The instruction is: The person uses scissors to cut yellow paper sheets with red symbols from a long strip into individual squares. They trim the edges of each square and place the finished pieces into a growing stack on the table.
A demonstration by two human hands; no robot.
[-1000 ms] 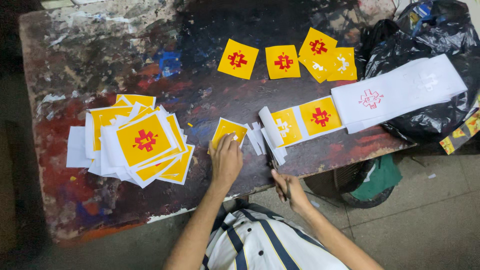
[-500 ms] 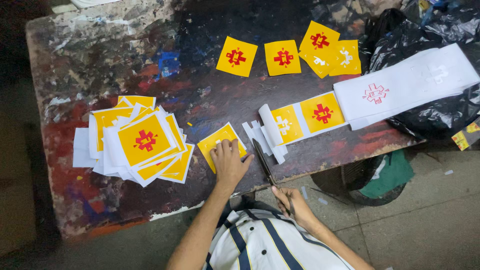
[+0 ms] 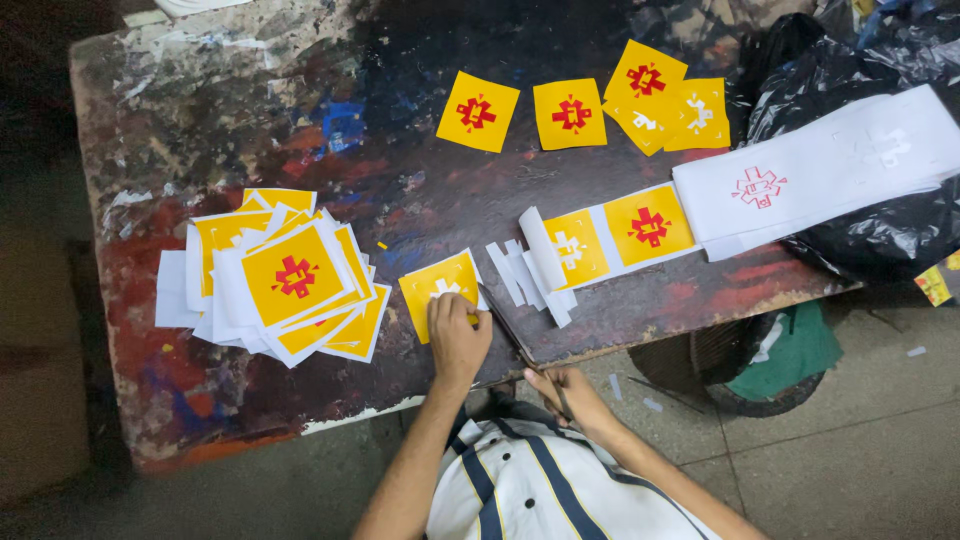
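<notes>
- Left hand [image 3: 457, 335]: laid palm-down, fingers together, pressing on a yellow square paper sticker with a pale emblem [image 3: 435, 290]; it grips nothing, it only pins the sheet to the table.
- Right hand [image 3: 568, 392]: closed around the handle end of long dark metal scissors [image 3: 510, 335], which slant up toward the sticker's right edge; whether the blades are parted cannot be told.
- Handling judgement: a clean cut seems to call for firm, flat pressure near the cutting line, with the fingertips kept clear of the blades.
- Just right of the hands: loose white paper offcuts [image 3: 520, 275], then a curled white strip of printed yellow squares [image 3: 610, 235] running off to a folded white stack of strip [image 3: 820, 170].
- Left of the hands: a fanned heap of cut yellow stickers with red emblems and white borders [image 3: 285, 275].
- Beyond the hands, far side: four or so single yellow squares [image 3: 570, 112], the rightmost ones overlapping.
- Surface: worn wooden table [image 3: 250, 110], dark, smeared with red, blue and white paint.
- Far right: crumpled black plastic bag [image 3: 890, 240] under the white stack.
- Room: grey tiled floor [image 3: 860, 450]; a dark round tub holding green cloth [image 3: 770, 365] under the table edge; striped white shirt [image 3: 540, 490] at the bottom of the view.
</notes>
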